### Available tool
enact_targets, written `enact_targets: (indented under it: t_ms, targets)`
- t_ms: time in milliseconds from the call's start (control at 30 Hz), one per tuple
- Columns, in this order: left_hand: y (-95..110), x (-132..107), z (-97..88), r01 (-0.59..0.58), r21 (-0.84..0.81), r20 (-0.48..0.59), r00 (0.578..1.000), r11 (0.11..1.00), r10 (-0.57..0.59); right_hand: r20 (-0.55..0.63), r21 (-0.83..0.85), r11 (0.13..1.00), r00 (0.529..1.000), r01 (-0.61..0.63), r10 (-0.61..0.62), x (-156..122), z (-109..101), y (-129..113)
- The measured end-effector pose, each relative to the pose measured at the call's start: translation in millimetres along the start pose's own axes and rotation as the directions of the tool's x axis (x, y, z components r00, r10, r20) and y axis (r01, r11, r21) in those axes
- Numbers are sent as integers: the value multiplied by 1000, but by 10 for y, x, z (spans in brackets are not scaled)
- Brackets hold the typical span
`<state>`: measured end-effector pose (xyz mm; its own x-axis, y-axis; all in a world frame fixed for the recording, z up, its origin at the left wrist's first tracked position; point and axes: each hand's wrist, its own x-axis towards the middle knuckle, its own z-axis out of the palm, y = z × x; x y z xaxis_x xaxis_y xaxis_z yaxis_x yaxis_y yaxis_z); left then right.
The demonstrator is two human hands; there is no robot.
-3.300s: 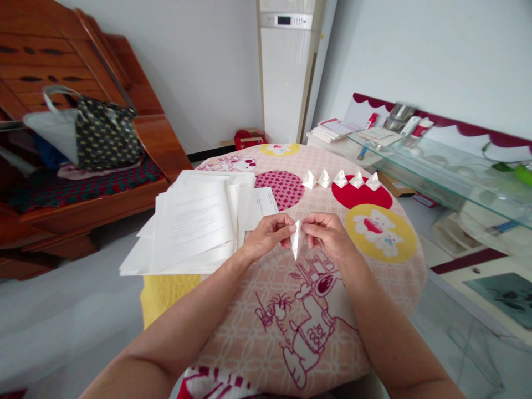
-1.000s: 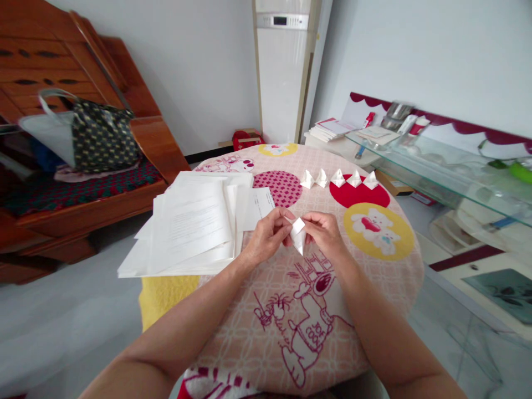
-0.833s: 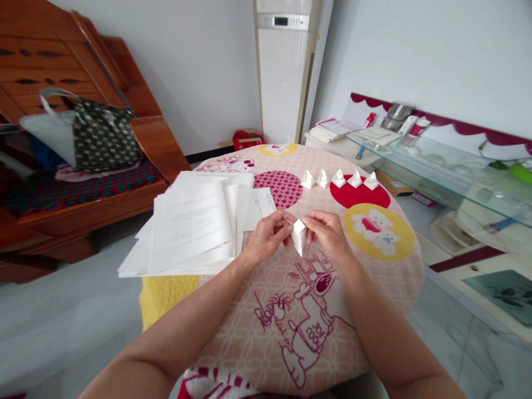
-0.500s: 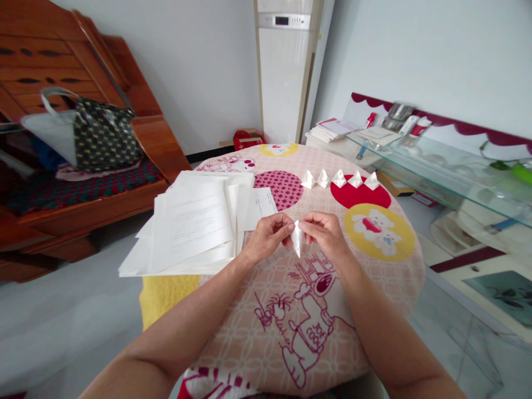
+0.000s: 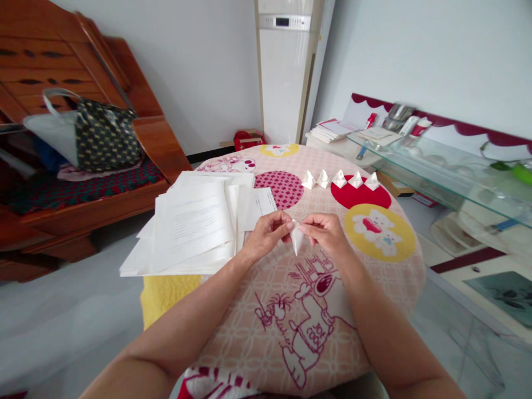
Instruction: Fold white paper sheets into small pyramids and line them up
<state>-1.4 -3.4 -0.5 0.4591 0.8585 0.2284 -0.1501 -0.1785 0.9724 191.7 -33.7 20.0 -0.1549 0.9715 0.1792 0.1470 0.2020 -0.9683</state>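
Between my two hands is a small piece of folded white paper (image 5: pixel 296 240), its pointed end hanging down toward me. My left hand (image 5: pixel 272 230) pinches its upper left side between thumb and fingers. On the other side, my right hand (image 5: pixel 324 230) pinches the upper right edge. The fingers partly cover the top of the paper. Beyond my hands, several small folded paper shapes (image 5: pixel 339 178) stand in a row on the patterned tablecloth (image 5: pixel 266 343). To the left of my left hand lies a stack of white paper sheets (image 5: pixel 191 227), some printed.
A glass shelf (image 5: pixel 440 158) with cups and metal tins runs along the right. On the left, a wooden bench (image 5: pixel 158 144) holds a dark patterned bag (image 5: pixel 108 136). A white air conditioner (image 5: pixel 282 77) stands at the back, near a red bag (image 5: pixel 248 140).
The lower point of the folded paper has swung slightly left and up, and the paper has turned a little between my fingers. Both hands stay almost in place.
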Motion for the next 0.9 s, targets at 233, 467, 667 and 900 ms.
enact_targets:
  t_ms: [233,467,667,900]
  targets:
    - [22,4,-4,-42,120,12,999,992,41,42,-98,994,998,43,-39,-8,55,30]
    - [39,3,-29,-27,149,-145,988,988,49,-55,105,994,999,2,4,-2,31,33]
    - [-16,16,-40,163,-241,-101,976,957,-191,-134,240,970,991,32,0,2,36,68]
    - [2,7,-28,280,-310,-5,955,909,-296,-96,206,977,995,47,-28,10,33,62]
